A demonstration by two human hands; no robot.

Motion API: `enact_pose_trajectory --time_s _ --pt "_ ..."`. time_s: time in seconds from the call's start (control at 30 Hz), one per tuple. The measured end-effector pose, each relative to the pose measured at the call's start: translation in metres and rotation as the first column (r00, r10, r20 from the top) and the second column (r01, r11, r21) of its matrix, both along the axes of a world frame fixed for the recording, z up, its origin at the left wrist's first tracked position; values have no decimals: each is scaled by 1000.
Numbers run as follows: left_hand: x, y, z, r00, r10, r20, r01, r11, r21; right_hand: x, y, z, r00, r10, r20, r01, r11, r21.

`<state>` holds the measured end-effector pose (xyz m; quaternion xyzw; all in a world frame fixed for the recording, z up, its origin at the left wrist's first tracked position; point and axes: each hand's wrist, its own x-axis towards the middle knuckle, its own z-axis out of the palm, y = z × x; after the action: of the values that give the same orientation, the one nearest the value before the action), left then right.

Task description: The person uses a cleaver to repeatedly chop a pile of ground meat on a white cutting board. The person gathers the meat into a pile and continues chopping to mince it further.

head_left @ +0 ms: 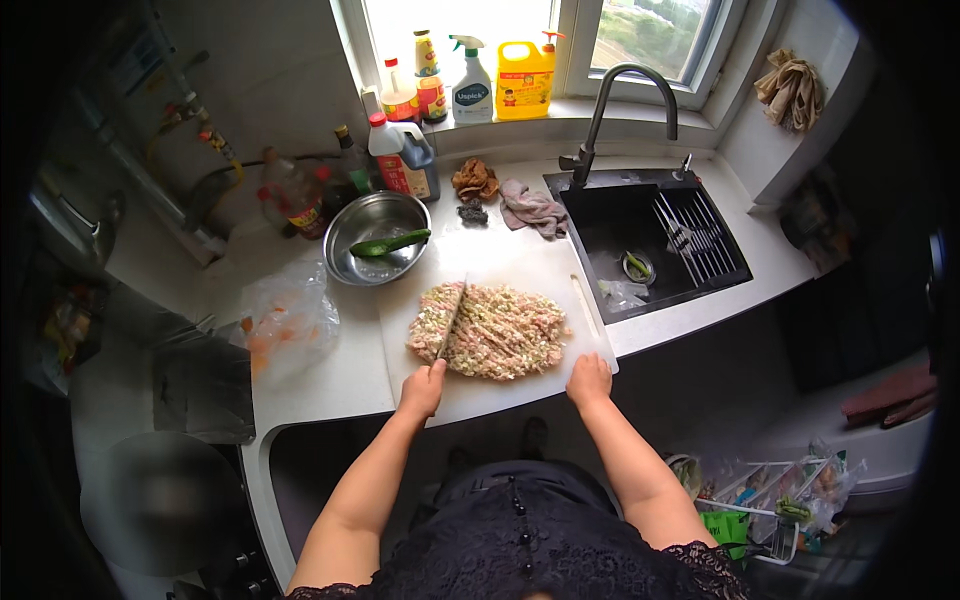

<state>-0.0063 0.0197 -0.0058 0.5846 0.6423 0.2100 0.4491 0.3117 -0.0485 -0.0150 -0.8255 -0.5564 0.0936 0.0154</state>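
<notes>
Head view, looking down. Left hand (422, 388) wrapped shut around the handle of a cleaver (451, 318), fingers clamped on it. Blade running away from those fingers, long axis pointing up and slightly rightward toward the window, edge down in a flat mound of minced meat and vegetables (492, 331). Tip reaching just past the mound's far rim, toward the steel bowl (372, 222) beyond the left fingers, with a green ladle (390, 243) lying across it.

Right hand (589, 381) resting on the near right corner of the white cutting board (520, 395), fingers together and curled over the board's edge, clamped on nothing else visible; cannot tell how hard pressed. Mound sitting between the two hands, just ahead of both sets of fingers, its long axis crosswise, left to right.

Board's front edge level with the counter (320, 385) lip, right under both hands. Bare board ahead of the right fingers up to the slot handle. Right of the right fingers, black sink (620, 225) close beside the board, faucet (625, 95) above. Left of the left fingers, open strip of counter, then a crumpled clear plastic bag (288, 322). Beyond the mound, rags (530, 208) and bottles (405, 160) along the wall.
</notes>
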Motion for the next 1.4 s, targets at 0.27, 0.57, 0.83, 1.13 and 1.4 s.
enact_pose_trajectory --time_s 0.27,0.57,0.83,1.13,1.4 --pt "21 -6 43 940 132 315 -30 951 -308 3 5 -3 998 -12 62 13 1000 -11" --pt "32 -9 46 935 83 345 22 957 -290 4 1 -3 995 10 95 -16 997 69" --pt "44 -8 32 965 -27 262 51 995 -87 8 -3 -11 992 34 120 -47 992 114" --pt "65 -24 38 985 4 171 36 973 -226 6 -5 -6 998 26 53 -25 999 -30" --pt "68 -30 20 979 -51 196 63 996 -59 6 -9 -9 996 55 69 -51 997 -56"
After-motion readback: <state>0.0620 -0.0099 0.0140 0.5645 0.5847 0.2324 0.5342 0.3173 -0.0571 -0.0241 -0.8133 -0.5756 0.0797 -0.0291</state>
